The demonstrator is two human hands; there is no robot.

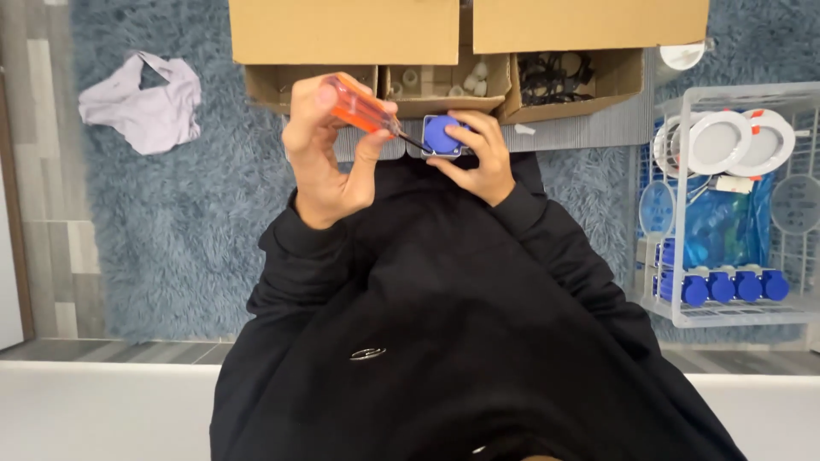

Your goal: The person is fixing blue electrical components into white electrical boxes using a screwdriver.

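Left hand (329,158) fingers gripping one orange screwdriver (363,108), right hand (480,158) fingers clasping one blue socket (442,135)

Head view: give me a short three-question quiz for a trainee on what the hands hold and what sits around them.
1. Multiple choice: the left hand grips A) a screwdriver with an orange handle, B) a hammer, C) a pair of scissors.
2. True or false: the white wire rack stands empty.
3. Fill in: the right hand holds a round part whose colour is ___, at the screwdriver's tip.
Key: 1 A. 2 False: it holds blue pieces and white discs. 3 Blue.
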